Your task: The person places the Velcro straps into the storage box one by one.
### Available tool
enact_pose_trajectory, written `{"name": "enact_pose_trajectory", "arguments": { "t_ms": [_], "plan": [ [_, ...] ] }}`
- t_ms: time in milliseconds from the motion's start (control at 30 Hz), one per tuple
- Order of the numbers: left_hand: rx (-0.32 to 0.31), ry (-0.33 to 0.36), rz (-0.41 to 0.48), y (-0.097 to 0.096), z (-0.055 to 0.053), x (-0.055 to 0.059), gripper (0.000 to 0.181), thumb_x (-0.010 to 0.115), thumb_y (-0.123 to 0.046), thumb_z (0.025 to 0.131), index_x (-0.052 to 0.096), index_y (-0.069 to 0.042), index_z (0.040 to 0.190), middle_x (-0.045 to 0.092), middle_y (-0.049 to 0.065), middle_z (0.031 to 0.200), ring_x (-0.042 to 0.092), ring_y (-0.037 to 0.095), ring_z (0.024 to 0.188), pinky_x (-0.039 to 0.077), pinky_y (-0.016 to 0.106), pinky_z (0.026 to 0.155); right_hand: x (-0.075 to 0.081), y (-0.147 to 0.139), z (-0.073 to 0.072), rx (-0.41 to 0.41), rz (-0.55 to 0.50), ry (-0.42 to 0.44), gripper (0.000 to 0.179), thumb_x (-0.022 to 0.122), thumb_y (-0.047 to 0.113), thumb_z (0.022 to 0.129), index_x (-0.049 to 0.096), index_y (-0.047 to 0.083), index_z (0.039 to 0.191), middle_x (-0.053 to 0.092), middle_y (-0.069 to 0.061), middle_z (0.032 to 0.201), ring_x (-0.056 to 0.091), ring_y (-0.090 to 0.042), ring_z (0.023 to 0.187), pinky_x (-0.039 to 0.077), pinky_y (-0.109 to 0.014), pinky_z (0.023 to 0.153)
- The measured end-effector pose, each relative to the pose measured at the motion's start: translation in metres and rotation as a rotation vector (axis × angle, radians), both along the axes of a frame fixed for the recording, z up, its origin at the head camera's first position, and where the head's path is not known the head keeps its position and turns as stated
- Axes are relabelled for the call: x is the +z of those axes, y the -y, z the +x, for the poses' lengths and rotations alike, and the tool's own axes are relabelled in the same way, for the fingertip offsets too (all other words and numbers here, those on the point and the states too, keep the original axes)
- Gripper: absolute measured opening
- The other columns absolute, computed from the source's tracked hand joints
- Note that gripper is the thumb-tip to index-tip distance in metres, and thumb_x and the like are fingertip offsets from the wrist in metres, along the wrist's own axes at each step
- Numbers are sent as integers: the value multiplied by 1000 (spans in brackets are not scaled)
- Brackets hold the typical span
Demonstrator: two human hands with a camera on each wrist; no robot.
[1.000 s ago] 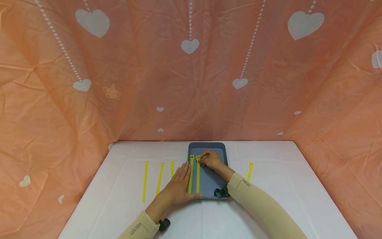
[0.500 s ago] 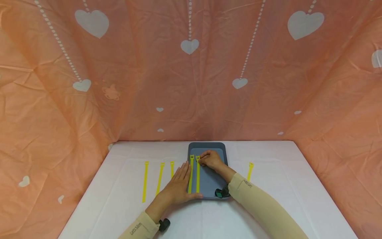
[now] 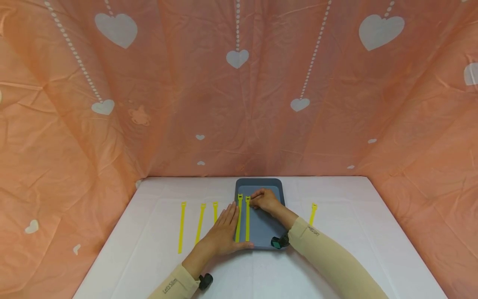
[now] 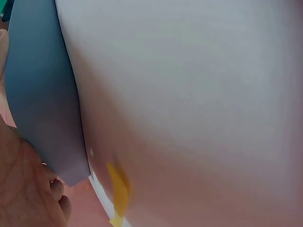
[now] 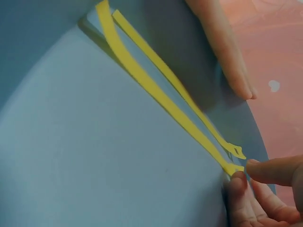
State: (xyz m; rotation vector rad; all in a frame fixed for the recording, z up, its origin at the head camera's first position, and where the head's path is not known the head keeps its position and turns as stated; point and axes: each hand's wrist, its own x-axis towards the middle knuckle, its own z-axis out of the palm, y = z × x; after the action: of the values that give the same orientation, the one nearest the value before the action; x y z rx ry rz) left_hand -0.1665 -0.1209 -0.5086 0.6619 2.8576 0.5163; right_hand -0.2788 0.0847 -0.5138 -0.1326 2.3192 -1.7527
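Two yellow cable ties, flat straps with slotted heads, lie lengthwise side by side in the blue-grey tray (image 3: 267, 224). The right hand (image 3: 266, 200) reaches in over the tray from the right. Its thumb and fingertips pinch the head of the inner cable tie (image 3: 247, 220), whose tail runs up over the tray's near end in the right wrist view. The outer cable tie (image 5: 165, 71) lies next to the left wall. Along that wall rests the left hand (image 3: 224, 232), fingers straight and side by side, thumb stretched along the near rim.
Left of the tray, several more yellow ties (image 3: 181, 228) lie on the white tablecloth (image 3: 157, 265), some partly behind the left hand and arm. Another yellow tie (image 3: 313, 214) lies to the right, partly covered by the right sleeve. A peach curtain (image 3: 242, 104) encloses the table's back and sides.
The right hand and forearm have shifted very slightly to the right, and the inner tie's head sits a touch nearer. The left hand has stayed in place.
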Motion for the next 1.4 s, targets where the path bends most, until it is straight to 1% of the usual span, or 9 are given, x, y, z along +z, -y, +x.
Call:
{"name": "enact_pose_trajectory", "arguments": {
  "t_ms": [233, 500, 667, 800, 1000, 1200, 1300, 1400],
  "plan": [
    [0, 5, 8, 0, 0, 0, 130, 67, -81, 89, 8, 3, 170, -1, 18, 180, 2, 33, 167, 12, 52, 134, 4, -6, 3, 66, 49, -11, 22, 80, -3, 88, 72, -9, 108, 79, -14, 89, 73, -18, 71, 63, -33, 68],
    [-3, 3, -1, 0, -1, -1, 130, 62, -85, 89, 8, 1, 171, 0, 18, 180, 2, 33, 167, 12, 50, 135, 13, -11, 11, 131, 57, -17, 23, 77, -1, 95, 70, -11, 115, 79, -18, 97, 77, -26, 82, 65, -37, 73],
    [1, -2, -9, 0, 0, 0, 130, 63, -85, 89, 9, 1, 171, 0, 18, 180, 1, 32, 167, 13, 50, 135, 20, -15, 16, 166, 49, -19, 26, 74, 0, 98, 68, -13, 120, 78, -19, 100, 77, -30, 87, 65, -38, 76],
    [1, -10, -11, -1, 0, 2, 130, 64, -84, 89, 10, 2, 171, 1, 19, 180, 3, 34, 167, 13, 50, 135, 25, -20, 19, 182, 53, -29, 28, 74, 3, 99, 69, -12, 123, 78, -19, 102, 77, -34, 90, 65, -40, 78],
    [2, -14, -16, -1, 0, 1, 130, 64, -84, 89, 10, 2, 171, 1, 19, 180, 4, 34, 167, 13, 50, 135, 29, -30, 23, 196, 43, -46, 31, 74, 7, 100, 69, -11, 125, 78, -20, 107, 77, -39, 96, 65, -45, 85],
    [7, -16, -31, -1, 0, -1, 131, 63, -85, 88, 10, 2, 171, 2, 18, 180, 2, 31, 167, 13, 49, 135, 34, -41, 29, 176, 47, -63, 35, 76, 12, 99, 70, -9, 126, 79, -16, 107, 77, -40, 97, 64, -45, 87],
    [4, -24, -25, -1, 0, 0, 131, 65, -84, 88, 11, 3, 170, 3, 19, 180, 5, 33, 167, 14, 50, 134, 37, -47, 32, 159, 59, -63, 36, 77, 14, 100, 71, -7, 128, 79, -16, 108, 77, -40, 98, 63, -47, 90],
    [1, -29, -14, -1, 0, 0, 131, 67, -82, 88, 11, 4, 170, 4, 21, 179, 7, 35, 167, 15, 51, 134, 40, -53, 35, 150, 65, -62, 37, 76, 16, 101, 70, -6, 131, 79, -17, 112, 76, -40, 101, 61, -51, 95]
  ]
}}
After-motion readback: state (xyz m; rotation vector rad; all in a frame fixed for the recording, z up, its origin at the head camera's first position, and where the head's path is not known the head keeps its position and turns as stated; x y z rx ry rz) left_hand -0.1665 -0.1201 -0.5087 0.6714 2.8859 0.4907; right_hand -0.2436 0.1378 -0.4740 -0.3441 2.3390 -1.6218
